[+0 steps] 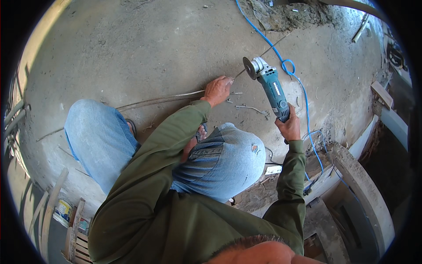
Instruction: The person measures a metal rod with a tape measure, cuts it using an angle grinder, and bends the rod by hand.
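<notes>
My right hand (289, 126) grips the rear body of a teal angle grinder (273, 90), its fingers wrapped round it. The grinder's disc (249, 69) faces left, over or against a thin metal rod (238, 75); whether they touch I cannot tell. With closed fingers, my left hand (217, 91) holds that rod down near the floor, left of the disc. More thin metal rods (151, 101) trail from this hand toward the left. Short cut rod pieces (250, 108) lie on the floor between my hands.
A blue cable (304, 94) loops along the concrete floor (132, 57) right of the grinder. Rubble (303, 15) lies at the far side. A concrete ledge (365, 185) curves at the lower right. Wooden poles (52, 202) and a bucket (65, 210) stand at lower left. My knees flank the work.
</notes>
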Available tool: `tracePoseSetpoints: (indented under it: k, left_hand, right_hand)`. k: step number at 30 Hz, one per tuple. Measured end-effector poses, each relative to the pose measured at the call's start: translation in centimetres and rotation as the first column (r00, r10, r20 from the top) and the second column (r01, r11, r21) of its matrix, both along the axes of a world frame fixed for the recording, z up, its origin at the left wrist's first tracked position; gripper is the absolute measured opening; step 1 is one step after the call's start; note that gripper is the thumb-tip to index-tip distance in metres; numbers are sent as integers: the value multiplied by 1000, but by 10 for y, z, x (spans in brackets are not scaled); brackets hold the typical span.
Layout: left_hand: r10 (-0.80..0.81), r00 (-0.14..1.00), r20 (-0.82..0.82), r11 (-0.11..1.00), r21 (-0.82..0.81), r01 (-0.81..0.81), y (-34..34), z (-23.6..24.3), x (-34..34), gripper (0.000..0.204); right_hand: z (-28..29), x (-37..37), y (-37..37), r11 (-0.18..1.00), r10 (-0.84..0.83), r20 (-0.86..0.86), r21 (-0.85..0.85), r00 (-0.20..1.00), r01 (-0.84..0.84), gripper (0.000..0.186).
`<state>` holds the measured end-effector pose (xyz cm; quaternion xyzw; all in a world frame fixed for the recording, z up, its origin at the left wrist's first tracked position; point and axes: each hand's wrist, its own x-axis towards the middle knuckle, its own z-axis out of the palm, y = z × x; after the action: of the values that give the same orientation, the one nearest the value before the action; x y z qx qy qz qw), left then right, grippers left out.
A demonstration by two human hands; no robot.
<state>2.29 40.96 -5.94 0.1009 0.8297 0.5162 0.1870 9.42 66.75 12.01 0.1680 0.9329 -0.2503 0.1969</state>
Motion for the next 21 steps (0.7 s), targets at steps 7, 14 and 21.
tracePoseSetpoints:
  k: [7,14,21]
  left_hand:
    - [13,999,-30,1000,0,-13,1,-4,2,20]
    - [24,998,-55,1000,15,-23,0,-3,3,18]
    - [18,999,-49,1000,-1,-18,0,8,3,18]
  right_hand:
    - [-2,1,1,1000,16,-14,26,1000,-15,70]
    - [-1,0,1,999,24,3,43,1000,-24,69]
    - [1,4,1,995,63,-10,75,998,-63,71]
